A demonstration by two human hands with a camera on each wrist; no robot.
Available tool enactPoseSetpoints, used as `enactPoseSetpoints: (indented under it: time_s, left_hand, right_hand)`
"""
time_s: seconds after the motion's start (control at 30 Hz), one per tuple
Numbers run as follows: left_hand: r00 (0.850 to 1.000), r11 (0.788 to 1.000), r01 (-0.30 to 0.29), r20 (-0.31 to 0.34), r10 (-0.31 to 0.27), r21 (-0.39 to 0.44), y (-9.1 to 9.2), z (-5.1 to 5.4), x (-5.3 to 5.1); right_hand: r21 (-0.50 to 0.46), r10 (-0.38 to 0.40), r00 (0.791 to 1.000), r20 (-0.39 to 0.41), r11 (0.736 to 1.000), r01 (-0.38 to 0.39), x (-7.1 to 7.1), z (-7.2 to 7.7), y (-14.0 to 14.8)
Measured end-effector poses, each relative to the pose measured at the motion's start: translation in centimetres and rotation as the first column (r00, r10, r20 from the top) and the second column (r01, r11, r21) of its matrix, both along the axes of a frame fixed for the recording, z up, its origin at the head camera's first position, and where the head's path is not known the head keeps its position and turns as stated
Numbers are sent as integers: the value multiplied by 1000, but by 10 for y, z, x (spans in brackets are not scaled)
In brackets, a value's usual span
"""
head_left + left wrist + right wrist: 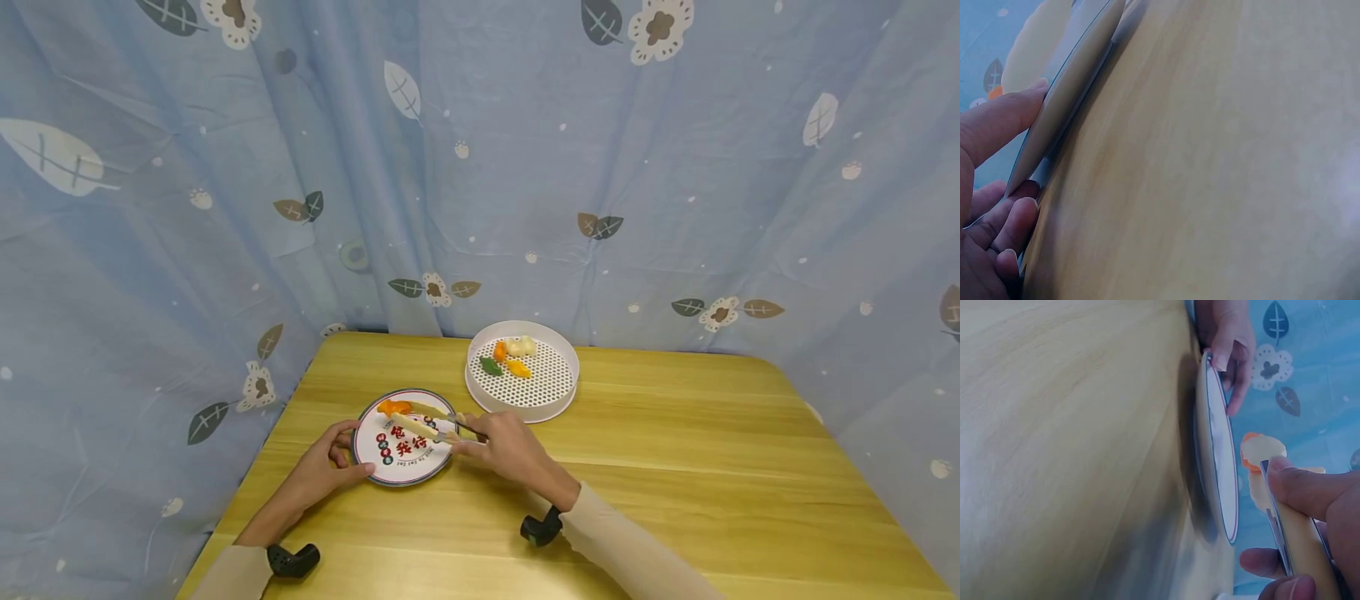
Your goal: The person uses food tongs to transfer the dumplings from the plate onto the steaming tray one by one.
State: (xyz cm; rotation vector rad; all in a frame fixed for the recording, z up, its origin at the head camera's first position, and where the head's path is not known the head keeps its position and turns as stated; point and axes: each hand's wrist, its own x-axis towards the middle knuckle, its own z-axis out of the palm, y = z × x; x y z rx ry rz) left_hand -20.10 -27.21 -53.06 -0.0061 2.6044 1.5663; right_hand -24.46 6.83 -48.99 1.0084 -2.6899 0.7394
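A white plate point(422, 472) with a dark blue rim and red lettering lies on the table's left half. My left hand point(318, 471) holds its left edge, thumb on the rim and fingers curled beneath, as the left wrist view shows. My right hand point(513, 450) grips a pair of tongs point(417, 427) with pale, broad tips, reaching over the plate from the right. Beside the tips at the plate's far left is an orange piece point(390, 407), perhaps toy food. Whether the tips pinch it I cannot tell. In the right wrist view the tongs point(1307, 550) show a cream-coloured handle with metal edges.
Behind and right of the plate stands a round white basket point(551, 400) with a perforated bottom. In it lie a green piece point(491, 367), a yellow piece point(518, 368), an orange piece point(500, 351) and whitish pieces point(522, 346). A blue patterned curtain point(510, 183) surrounds the wooden table point(675, 467).
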Motion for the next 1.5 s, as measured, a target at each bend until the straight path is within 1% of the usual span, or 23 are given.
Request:
enactPoseSetpoints:
  time_s: [0.2, 0.3, 0.4, 0.7, 0.8, 0.93, 1.03, 1.23, 1.37, 1.5]
  left_hand:
    - [1000, 1000, -8, 6, 8, -12, 0, -1, 0]
    - [1000, 1000, -5, -2, 5, -10, -1, -2, 0]
    - [1000, 1000, 5, -16, -5, 0, -2, -4, -1]
    - [1000, 1000, 18, -23, -17, 16, 0, -2, -1]
    - [1000, 999, 18, -23, -18, 26, 1, -2, 0]
    - [1000, 999, 18, -20, -17, 30, 1, -2, 0]
    - [1000, 1000, 12, -21, -11, 26, 1, -2, 1]
    - [1000, 1000, 9, -19, -9, 17, 1, -1, 1]
    - [1000, 1000, 9, -19, -9, 3, 1, -1, 1]
    - [1000, 1000, 10, -21, -10, -8, 0, -1, 0]
  right_hand:
    - [-17, -30, 999, 25, 999, 30, 3, 7, 10]
    - [-29, -38, 999, 18, 999, 39, 2, 12, 16]
    - [-39, -50, 999, -5, 998, 50, -1, 15, 23]
    - [-101, -102, 995, -20, 990, 100, -4, 22, 47]
    - [-102, -133, 991, -14, 986, 131, -6, 24, 56]
    - [-93, -177, 984, 22, 980, 178, -8, 24, 70]
    - [-84, -214, 976, 48, 972, 218, -9, 24, 82]
    - [-54, -291, 954, 73, 954, 295, -13, 24, 106]
    - [-50, -302, 950, 78, 951, 306, -15, 25, 121]
    - [-35, -286, 956, 70, 957, 289, -16, 27, 133]
